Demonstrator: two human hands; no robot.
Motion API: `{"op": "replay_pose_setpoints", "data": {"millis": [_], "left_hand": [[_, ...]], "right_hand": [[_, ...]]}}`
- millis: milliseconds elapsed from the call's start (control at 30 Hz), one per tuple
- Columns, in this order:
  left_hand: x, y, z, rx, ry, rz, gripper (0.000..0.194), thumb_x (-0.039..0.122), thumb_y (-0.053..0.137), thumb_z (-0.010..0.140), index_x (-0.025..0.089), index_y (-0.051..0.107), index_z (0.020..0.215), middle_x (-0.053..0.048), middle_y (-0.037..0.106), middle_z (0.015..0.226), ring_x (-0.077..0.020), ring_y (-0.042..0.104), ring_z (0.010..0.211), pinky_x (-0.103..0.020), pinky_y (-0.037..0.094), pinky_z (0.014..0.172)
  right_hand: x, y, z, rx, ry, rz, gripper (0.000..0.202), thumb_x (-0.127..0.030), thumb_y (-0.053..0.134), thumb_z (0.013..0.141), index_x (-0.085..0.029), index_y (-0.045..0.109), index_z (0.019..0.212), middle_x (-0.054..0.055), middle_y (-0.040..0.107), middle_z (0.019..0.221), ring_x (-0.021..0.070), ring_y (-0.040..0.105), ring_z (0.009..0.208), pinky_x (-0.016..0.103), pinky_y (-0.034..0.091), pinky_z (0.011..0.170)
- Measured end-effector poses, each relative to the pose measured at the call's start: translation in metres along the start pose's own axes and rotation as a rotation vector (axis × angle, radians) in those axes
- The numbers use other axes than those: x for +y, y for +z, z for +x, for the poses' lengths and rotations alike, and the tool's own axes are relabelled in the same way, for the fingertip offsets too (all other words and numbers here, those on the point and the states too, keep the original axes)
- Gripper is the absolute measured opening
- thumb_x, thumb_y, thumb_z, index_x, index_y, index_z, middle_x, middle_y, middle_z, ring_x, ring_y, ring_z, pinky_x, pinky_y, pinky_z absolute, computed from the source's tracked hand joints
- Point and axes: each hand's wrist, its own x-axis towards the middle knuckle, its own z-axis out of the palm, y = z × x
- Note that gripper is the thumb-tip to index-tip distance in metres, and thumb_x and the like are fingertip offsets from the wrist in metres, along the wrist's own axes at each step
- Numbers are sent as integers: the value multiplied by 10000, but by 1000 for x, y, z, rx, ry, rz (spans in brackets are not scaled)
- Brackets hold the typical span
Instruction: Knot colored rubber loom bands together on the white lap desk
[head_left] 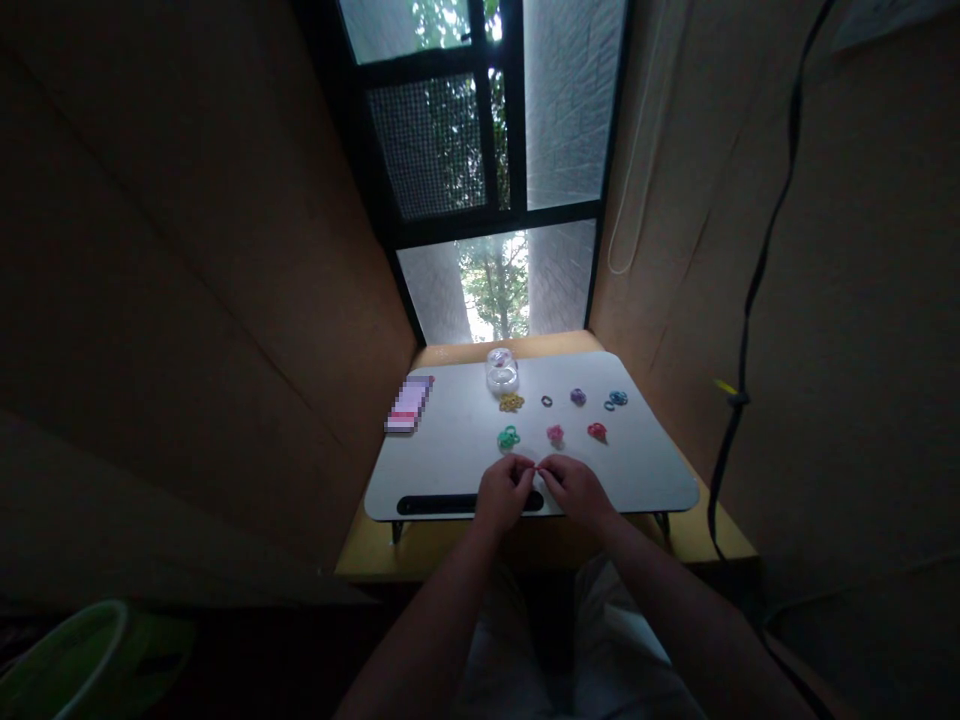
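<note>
My left hand and my right hand meet fingertip to fingertip above the front of the white tabletop. Both are closed in a pinch, and what lies between the fingers is too small to make out. Just beyond them are a green pile of small rings, a pink pile and a red pile. Farther back sit a yellow pile, a dark ring, a purple pile and a blue pile. A clear jar stands behind the yellow pile.
A pixelated flat object lies at the table's left edge. A black slot runs along the front edge, partly behind my left hand. Walls rise on both sides, with a window behind. A black cable hangs at the right.
</note>
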Motion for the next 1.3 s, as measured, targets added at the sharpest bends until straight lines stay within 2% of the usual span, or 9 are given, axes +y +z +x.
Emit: {"op": "replay_pose_setpoints", "data": {"millis": [333, 500, 633, 800, 1100, 1300], "left_hand": [[4, -3, -1, -31, 29, -27, 186, 313, 573, 826, 187, 669, 924, -8, 673, 779, -120, 584, 669, -242, 445, 645], [2, -2, 0, -26, 17, -13, 193, 326, 558, 839, 183, 680, 880, -9, 676, 768, -123, 581, 677, -245, 436, 643], [-1, 0, 1, -6, 6, -4, 226, 361, 550, 851, 182, 685, 880, -7, 674, 749, -123, 574, 665, -244, 422, 638], [-3, 2, 2, -8, -10, -11, 249, 380, 547, 857, 185, 698, 888, -16, 683, 761, -130, 580, 671, -247, 427, 647], [1, 0, 2, -20, -5, 20, 299, 411, 519, 879, 187, 716, 897, -25, 697, 786, -135, 591, 702, -243, 444, 681], [-6, 3, 1, 2, 23, -57, 229, 325, 582, 837, 184, 703, 970, -31, 701, 798, -126, 588, 657, -239, 463, 650]], "right_hand": [[-1, -1, 1, 4, 2, -8, 199, -271, 481, 896, -196, 642, 806, 35, 670, 783, 164, 582, 722, 263, 407, 688], [-4, -2, 0, 22, 4, 1, 182, -272, 510, 872, -198, 657, 795, 28, 665, 750, 158, 574, 701, 257, 405, 669], [-6, -3, -1, 40, 28, 19, 149, -272, 530, 855, -204, 661, 874, 4, 634, 682, 139, 549, 623, 241, 398, 621], [-6, -3, -1, 42, 30, 38, 151, -256, 518, 861, -210, 658, 891, 6, 651, 719, 139, 555, 632, 236, 390, 611], [-4, -3, -1, 36, -2, 33, 168, -246, 511, 874, -208, 665, 819, 10, 662, 746, 144, 572, 688, 241, 410, 670], [-2, -2, 0, 29, 7, 47, 216, -290, 497, 904, -204, 685, 839, 28, 685, 785, 150, 579, 715, 251, 421, 703]]}}
